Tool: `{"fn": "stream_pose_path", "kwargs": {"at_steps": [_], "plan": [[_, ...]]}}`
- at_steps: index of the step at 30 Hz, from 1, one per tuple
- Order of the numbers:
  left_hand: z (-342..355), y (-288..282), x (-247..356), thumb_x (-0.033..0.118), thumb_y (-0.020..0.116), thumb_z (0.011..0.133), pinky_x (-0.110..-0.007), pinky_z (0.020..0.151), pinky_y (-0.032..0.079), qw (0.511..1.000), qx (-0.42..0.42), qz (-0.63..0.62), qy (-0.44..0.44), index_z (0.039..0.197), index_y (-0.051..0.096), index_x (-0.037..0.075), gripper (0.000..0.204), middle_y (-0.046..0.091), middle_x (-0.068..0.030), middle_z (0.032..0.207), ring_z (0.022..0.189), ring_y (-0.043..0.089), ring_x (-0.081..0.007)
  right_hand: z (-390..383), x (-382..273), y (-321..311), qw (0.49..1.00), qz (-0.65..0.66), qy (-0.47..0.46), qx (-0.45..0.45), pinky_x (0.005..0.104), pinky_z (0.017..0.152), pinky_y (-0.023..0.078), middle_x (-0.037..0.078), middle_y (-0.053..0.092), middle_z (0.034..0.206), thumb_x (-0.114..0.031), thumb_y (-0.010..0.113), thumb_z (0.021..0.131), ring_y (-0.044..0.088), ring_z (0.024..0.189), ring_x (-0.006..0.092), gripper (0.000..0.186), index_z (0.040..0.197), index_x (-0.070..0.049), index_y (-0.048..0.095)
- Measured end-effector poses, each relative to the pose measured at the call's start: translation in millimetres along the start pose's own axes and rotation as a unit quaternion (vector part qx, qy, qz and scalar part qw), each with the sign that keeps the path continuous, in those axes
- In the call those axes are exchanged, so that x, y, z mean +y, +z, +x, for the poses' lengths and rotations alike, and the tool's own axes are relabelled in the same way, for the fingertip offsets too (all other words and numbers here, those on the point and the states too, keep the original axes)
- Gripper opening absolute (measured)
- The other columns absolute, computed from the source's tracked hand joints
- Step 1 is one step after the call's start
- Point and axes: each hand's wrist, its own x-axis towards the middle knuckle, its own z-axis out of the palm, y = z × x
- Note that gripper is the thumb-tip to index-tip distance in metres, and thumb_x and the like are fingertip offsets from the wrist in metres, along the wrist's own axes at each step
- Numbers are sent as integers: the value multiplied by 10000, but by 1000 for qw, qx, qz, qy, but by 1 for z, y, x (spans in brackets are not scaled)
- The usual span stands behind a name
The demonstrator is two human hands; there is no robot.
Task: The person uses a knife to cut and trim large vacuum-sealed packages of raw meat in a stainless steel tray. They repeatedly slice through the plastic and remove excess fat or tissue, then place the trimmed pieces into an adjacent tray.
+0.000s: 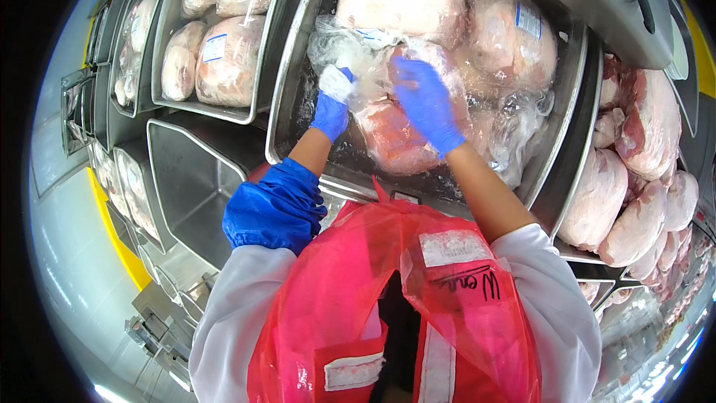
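Note:
My left hand (333,104), in a blue glove, is closed on crumpled white plastic (337,82) at the left of a partly bagged piece of pink meat (393,142). My right hand (425,101), also gloved in blue, lies over the upper part of that meat, fingers slightly bent and apart. The meat sits in a large steel pan (279,127) with two labelled, bagged pieces (399,7) (507,45) behind it and loose clear bag plastic (511,153) at the right.
Steel pans of bagged meat (231,52) stand at upper left, above a deep steel tub (190,179). Unwrapped meat (626,216) is heaped in pans on the right. A steel fitting (619,7) is at upper right, a yellow stripe (119,231) at left.

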Motion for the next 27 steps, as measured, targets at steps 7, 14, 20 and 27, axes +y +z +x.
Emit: {"fn": "stream_pose_path", "kwargs": {"at_steps": [7, 14, 20, 27], "plan": [[-1, 12, 14, 132, 552, 836, -277, 767, 409, 989, 117, -24, -84, 897, 536, 103, 70, 513, 2, 873, 826, 483, -120, -25, 83, 12, 955, -274, -115, -7, 400, 858, 433, 183, 591, 1033, -220, 591, 839, 546, 995, 341, 307, 1100, -59, 580], [-12, -3, 8, 130, 523, 874, -284, 772, 409, 990, 48, -127, 35, 875, 543, 93, 42, 514, -7, 855, 820, 487, -122, -29, 2, 19, 975, -208, -3, -81, 461, 654, 445, 187, 592, 782, -227, 488, 900, 567, 750, 395, 176, 892, -67, 562], [-11, -5, 19, 185, 508, 911, -294, 776, 414, 986, 128, 84, -71, 908, 560, 75, 122, 538, -11, 881, 831, 498, -131, -63, 28, 6, 947, -268, 28, -174, 442, 668, 459, 181, 594, 805, -183, 503, 883, 574, 740, 379, 149, 932, -64, 577], [-18, 5, 15, 184, 532, 903, -288, 756, 414, 981, 169, -37, -82, 897, 560, 78, 109, 528, 0, 858, 812, 492, -117, -112, 128, -35, 924, -289, 3, -251, 401, 751, 458, 155, 612, 897, -143, 556, 848, 577, 825, 329, 182, 988, -37, 603]]}}
